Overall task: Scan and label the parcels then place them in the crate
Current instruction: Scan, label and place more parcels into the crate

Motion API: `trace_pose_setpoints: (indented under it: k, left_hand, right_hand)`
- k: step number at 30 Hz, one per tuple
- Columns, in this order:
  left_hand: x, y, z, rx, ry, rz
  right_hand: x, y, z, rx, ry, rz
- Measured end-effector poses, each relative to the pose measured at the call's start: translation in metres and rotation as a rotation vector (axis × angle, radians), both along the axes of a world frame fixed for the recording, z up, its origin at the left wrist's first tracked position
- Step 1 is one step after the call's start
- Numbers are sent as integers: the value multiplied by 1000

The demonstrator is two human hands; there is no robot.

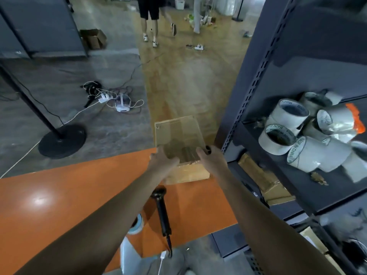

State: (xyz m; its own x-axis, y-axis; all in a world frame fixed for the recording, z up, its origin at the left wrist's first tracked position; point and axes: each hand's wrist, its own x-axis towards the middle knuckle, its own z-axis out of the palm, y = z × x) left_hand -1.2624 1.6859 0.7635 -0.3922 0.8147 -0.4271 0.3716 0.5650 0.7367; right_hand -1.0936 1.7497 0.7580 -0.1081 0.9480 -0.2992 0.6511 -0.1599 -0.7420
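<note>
**Q:** Where is the parcel?

**A:** The cardboard box is at the far right corner of the orange table. Its near end is over the table edge. Its far end projects out above the wooden floor. The pictures do not show whether its underside rests on the table.

**Q:** Describe the parcel.

**A:** It is a plain brown rectangular box, closed, with its long side pointing away from the person. The top face is tilted toward the camera, and a glossy strip runs along its length. The near side face is visible below the hands. The view is blurred, so no label or print can be made out.

**Q:** What is the grip state?

**A:** Both hands grasp the box. The left hand clasps the near left corner, with its fingers across the top face. The right hand clasps the near right edge, with its thumb on top.

**Q:** What else is on the table?

**A:** A black handheld scanner lies between the forearms with its cable at the near edge. A roll of tape is partly hidden under the left forearm.

**Q:** And on the right?

**A:** There is a dark metal shelf rack. One shelf holds a pile of white tape rolls. Flat cardboard lies on the shelf below.
</note>
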Motion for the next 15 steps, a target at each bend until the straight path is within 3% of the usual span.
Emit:
trace_pose_setpoints:
  k: [5, 10, 15]
  left_hand:
    - [-83, -38, 5, 88, -107, 55]
    - [-161, -87, 6, 101, -232, 168]
    - [-217, -138, -20, 101, -350, 244]
  right_hand:
    - [-70, -34, 29, 43, 80, -73]
    - [-152, -78, 50, 169, 67, 19]
    - [-222, -120, 46, -5, 112, 64]
